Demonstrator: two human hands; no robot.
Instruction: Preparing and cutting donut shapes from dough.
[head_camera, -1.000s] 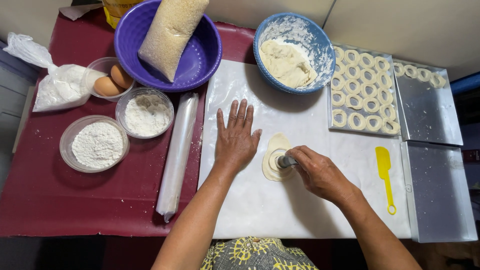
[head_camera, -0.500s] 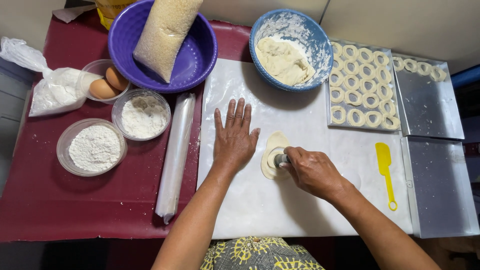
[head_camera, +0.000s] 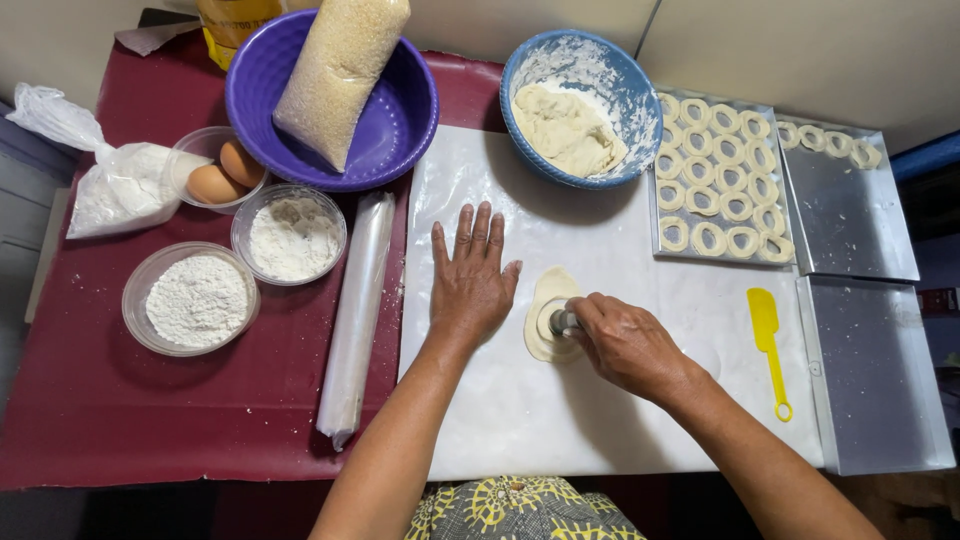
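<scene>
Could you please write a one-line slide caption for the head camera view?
Right hand presses a round cutter into flattened dough while the left hand lies flat on the white sheet.

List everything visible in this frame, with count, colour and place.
dough piece: 1, pale, centre of sheet
cutter: 1, metal, on the dough
white sheet: 1, over red table
blue bowl: 1, holds dough, top centre
purple bowl: 1, holds grain bag
flour bowls: 2, clear, left
egg bowl: 1, two brown eggs
rolling pin: 1, wrapped, left of sheet
trays: 3, metal, right
spatula: 1, yellow
left hand: flat on sheet
right hand: grips cutter
</scene>
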